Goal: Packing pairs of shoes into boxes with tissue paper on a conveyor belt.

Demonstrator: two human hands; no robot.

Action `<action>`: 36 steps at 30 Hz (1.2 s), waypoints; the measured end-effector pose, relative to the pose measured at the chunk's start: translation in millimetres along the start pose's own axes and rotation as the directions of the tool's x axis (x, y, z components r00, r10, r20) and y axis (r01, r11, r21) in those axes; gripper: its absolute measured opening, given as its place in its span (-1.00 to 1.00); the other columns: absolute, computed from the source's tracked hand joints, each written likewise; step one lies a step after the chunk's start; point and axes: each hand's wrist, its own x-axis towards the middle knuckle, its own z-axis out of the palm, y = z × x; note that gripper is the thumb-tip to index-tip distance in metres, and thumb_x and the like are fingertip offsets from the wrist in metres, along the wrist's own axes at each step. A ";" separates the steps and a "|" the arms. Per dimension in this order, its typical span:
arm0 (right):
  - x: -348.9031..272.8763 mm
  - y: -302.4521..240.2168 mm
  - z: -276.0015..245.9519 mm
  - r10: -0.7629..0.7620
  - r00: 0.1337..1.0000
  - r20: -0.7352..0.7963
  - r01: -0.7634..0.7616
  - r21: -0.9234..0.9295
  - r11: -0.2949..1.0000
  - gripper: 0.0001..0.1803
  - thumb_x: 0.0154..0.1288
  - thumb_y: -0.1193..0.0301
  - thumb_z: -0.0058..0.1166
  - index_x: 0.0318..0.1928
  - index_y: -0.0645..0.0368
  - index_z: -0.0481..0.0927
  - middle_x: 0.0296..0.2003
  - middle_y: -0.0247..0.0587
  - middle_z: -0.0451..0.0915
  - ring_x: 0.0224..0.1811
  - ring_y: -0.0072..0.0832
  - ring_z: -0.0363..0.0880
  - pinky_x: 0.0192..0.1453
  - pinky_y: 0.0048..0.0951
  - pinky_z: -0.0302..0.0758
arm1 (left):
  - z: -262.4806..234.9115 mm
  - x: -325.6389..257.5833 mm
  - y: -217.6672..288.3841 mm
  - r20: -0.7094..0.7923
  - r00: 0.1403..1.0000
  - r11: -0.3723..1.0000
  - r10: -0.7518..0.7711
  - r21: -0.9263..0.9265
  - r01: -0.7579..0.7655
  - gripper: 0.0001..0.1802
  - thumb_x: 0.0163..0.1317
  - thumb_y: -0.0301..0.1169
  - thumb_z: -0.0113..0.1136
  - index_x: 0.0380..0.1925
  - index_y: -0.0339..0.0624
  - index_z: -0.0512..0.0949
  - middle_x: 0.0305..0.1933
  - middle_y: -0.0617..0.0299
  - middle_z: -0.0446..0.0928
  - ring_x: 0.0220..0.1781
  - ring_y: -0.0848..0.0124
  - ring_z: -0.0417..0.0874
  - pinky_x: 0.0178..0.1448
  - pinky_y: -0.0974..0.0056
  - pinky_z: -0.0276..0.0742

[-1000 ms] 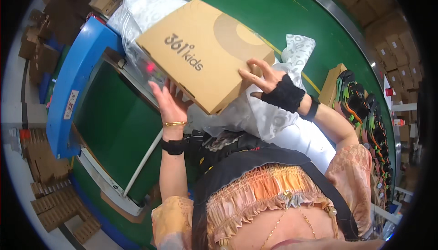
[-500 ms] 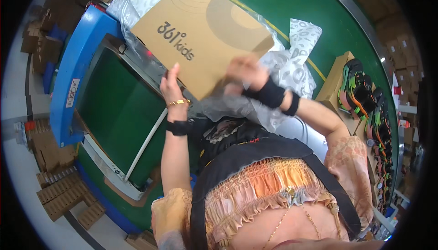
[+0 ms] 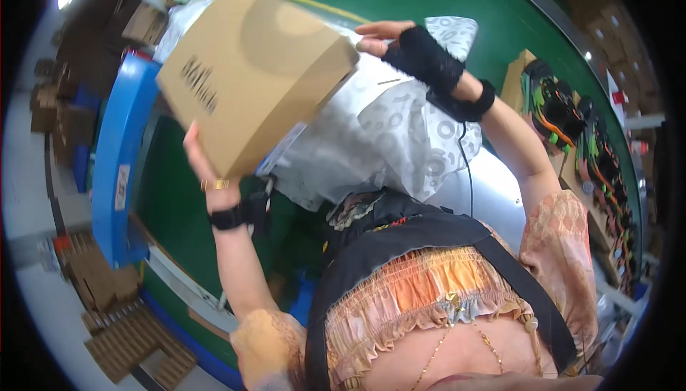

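A closed brown cardboard shoe box (image 3: 250,69) is tilted in front of me, with its near side panel showing. My left hand (image 3: 202,157) grips its near left corner, the thumb along the edge and the other fingers mostly hidden. At the box's right corner is my right hand (image 3: 393,41), fingers stretched out and nothing between them; whether the fingertips touch the cardboard I cannot tell. A black fingerless wrap covers that hand. Under and behind the box lies crumpled white plastic wrapping (image 3: 407,134) with a grey pattern.
A blue machine housing (image 3: 125,155) with a pale frame stands at the left. Several colourful shoes (image 3: 554,116) line the right side beside an open carton. Below my right forearm is a shiny metal surface (image 3: 486,184); a black cable (image 3: 468,166) hangs near it. Pallets (image 3: 136,334) lie lower left.
The box has moved left and tilted, exposing its near side. My left hand went left with it. My right hand moved from the box's near right part up to its far right corner.
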 end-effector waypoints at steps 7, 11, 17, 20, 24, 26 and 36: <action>-131.3 41.9 -59.0 0.261 0.932 -0.252 -0.362 -0.598 0.715 -0.30 -0.02 0.07 0.12 0.09 0.15 0.25 -0.09 0.06 0.39 -0.17 -0.16 0.48 -0.11 -0.31 0.43 | -92.8 -93.4 53.2 0.242 0.700 0.130 0.671 0.892 -0.433 -0.36 0.13 -0.17 -0.11 0.15 -0.34 0.14 0.22 -0.08 0.16 0.20 0.05 0.23 0.25 0.09 0.12; -217.4 74.6 -64.0 0.776 0.625 -0.087 -0.724 -0.438 0.534 0.01 -0.11 -0.04 0.13 0.25 0.21 -0.04 0.11 0.24 0.17 0.02 -0.03 0.35 0.10 -0.22 0.28 | -16.5 -69.4 30.9 0.281 0.582 0.068 0.763 0.861 -0.505 -0.37 0.13 -0.19 -0.09 0.15 -0.34 0.15 0.21 -0.09 0.17 0.18 0.05 0.25 0.24 0.10 0.14; -290.8 135.1 47.7 0.559 0.804 -0.203 -0.578 -0.050 0.814 -0.63 -0.10 0.21 0.08 -0.31 0.20 0.42 -0.35 -0.03 0.45 -0.25 -0.12 0.42 -0.16 -0.27 0.38 | 87.9 -36.2 -81.3 0.718 0.635 0.096 0.287 0.638 -0.764 -0.38 0.13 -0.20 -0.07 0.13 -0.35 0.16 0.19 -0.10 0.19 0.15 0.06 0.28 0.21 0.12 0.18; -269.5 99.9 60.0 0.273 0.846 -0.457 -0.345 -0.080 0.935 -0.75 -0.12 0.37 0.07 -0.34 0.14 0.46 -0.42 -0.14 0.50 -0.28 -0.22 0.48 -0.17 -0.36 0.42 | 122.9 -36.5 -138.1 0.824 0.563 0.098 0.059 0.557 -0.825 -0.39 0.13 -0.21 -0.06 0.13 -0.36 0.16 0.18 -0.10 0.20 0.13 0.07 0.29 0.20 0.13 0.19; -227.1 12.4 -9.5 0.264 0.845 -0.464 -0.324 -0.055 0.944 -0.80 -0.15 0.42 0.05 -0.43 0.20 0.45 -0.44 -0.11 0.48 -0.33 -0.15 0.45 -0.24 -0.26 0.39 | 158.5 -37.2 -183.4 0.881 0.462 0.078 -0.104 0.471 -0.879 -0.40 0.14 -0.22 -0.04 0.12 -0.36 0.17 0.17 -0.11 0.21 0.11 0.07 0.31 0.19 0.14 0.22; -223.8 -14.1 -34.7 0.236 0.846 -0.478 -0.287 -0.033 0.957 -0.82 -0.14 0.43 0.03 -0.44 0.22 0.44 -0.48 -0.09 0.47 -0.36 -0.13 0.44 -0.28 -0.23 0.37 | 175.9 -42.4 -197.1 0.883 0.451 0.047 -0.132 0.460 -0.887 -0.40 0.14 -0.23 -0.04 0.12 -0.36 0.18 0.16 -0.11 0.22 0.10 0.07 0.32 0.18 0.14 0.23; -368.3 24.5 -165.7 0.327 0.555 -0.765 -0.551 -0.044 0.833 -0.66 0.00 0.22 0.07 -0.32 0.26 0.55 -0.36 -0.05 0.54 -0.29 -0.22 0.51 -0.18 -0.31 0.42 | 195.0 -27.8 -207.7 0.786 0.614 -0.182 -0.070 0.595 -0.782 -0.42 0.14 -0.26 0.00 0.10 -0.38 0.20 0.14 -0.13 0.25 0.05 0.09 0.37 0.14 0.16 0.28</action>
